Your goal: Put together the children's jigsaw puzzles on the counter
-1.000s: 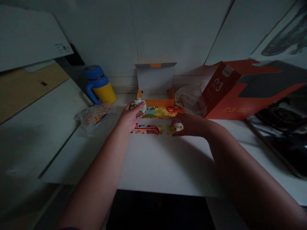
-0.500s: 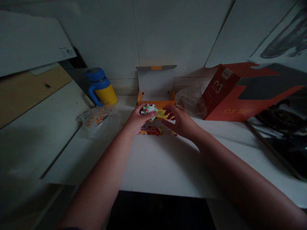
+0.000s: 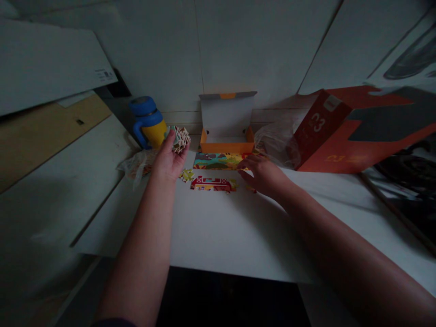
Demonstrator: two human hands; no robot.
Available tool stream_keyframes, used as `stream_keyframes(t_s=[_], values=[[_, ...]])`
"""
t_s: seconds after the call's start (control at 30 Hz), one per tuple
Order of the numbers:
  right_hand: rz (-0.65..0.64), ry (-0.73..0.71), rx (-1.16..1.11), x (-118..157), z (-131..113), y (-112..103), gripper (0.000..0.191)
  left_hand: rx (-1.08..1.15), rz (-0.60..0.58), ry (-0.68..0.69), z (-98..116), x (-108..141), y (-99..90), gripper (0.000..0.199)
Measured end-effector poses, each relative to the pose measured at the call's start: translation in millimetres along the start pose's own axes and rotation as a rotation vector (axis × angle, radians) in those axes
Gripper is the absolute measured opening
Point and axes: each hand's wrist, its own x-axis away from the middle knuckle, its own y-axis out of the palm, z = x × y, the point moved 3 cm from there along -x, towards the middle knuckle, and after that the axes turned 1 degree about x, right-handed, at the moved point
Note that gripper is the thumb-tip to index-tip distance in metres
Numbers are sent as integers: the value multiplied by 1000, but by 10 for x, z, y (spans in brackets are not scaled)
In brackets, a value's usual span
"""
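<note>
Head view: left hand point(image 3: 169, 161) tight around stacked puzzle pieces point(image 3: 181, 139), right hand point(image 3: 263, 175) loosely spread near red puzzle strip point(image 3: 213, 183)

Dim, cool, greyish light is filling the scene from a source outside the view, with the white tabletop point(image 3: 204, 227) glowing only faintly, a soft-edged shadow spreading beneath the right arm point(image 3: 327, 222), and the space below the tabletop lying in near black. The clear plastic bag point(image 3: 277, 141) is catching weak glints, while the puzzle pieces point(image 3: 213, 184) are showing muted colour and looking soft in their fine detail. Wide-angle distortion is stretching the outer parts, where the red box point(image 3: 335, 147) is splaying outward and the far-right edge is smearing into blur.
</note>
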Motion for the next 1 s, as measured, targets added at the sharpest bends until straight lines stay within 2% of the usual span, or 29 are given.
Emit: stream_keyframes(t_s=[0.2,0.47,0.57,0.67,0.8,0.93,1.0], values=[[-31,-19,-6,-2,39,36,22,13,-10,-3,-27,15,20,22],[-60,-41,3,-4,61,101,22,-52,-40,4,-48,1,10,26],[-22,-29,-38,-5,59,94,20,-138,-59,24,-120,55,38,34],[78,72,-206,-3,67,62,17,-310,-125,32,-289,199,123,50],[206,206,-550,-1,69,33,22,-517,-321,-32,-604,410,255,56],[136,278,-917,-30,58,108,38,-658,-469,63,-788,499,300,55],[100,305,-1016,-42,59,158,44,-715,-512,83,-831,520,301,54]])
